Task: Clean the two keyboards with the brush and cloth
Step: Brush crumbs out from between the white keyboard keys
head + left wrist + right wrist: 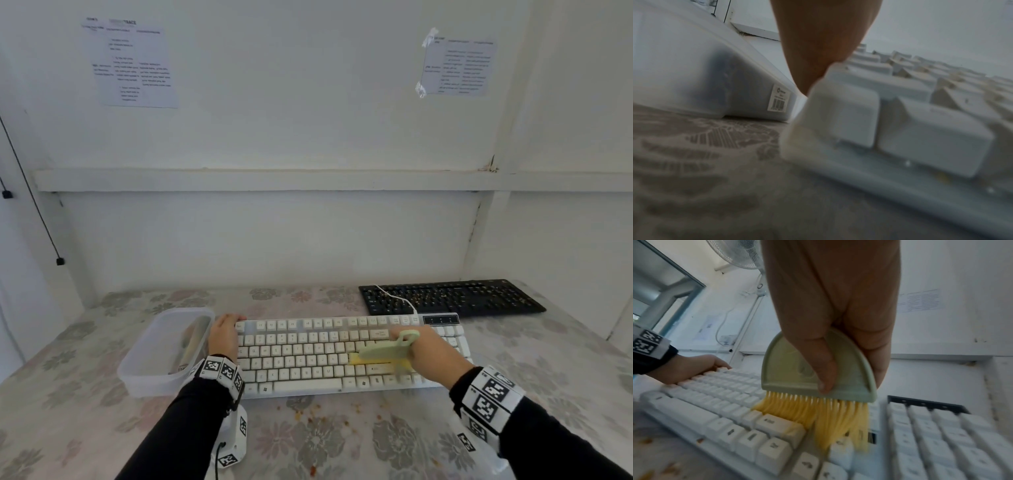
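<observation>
Lower centre of the head view: the grip of the right hand [433,354] pinches a pale green plastic brush [383,349] by its flat, stiff head, and its soft yellow bristles bend onto the white plastic keyboard [308,346]. The grip of the left hand [222,334] curls over the keyboard's upper-left corner, probably because the light board could slide.

Reading "TRACE" atop the left wall sheet [137,65], losing the finer print there and on the right sheet [459,66] to blur. Showing faint letter legends on the white keyboard [308,356]. Carrying an unreadable barcode label [779,99] on the plastic container [694,73].
</observation>
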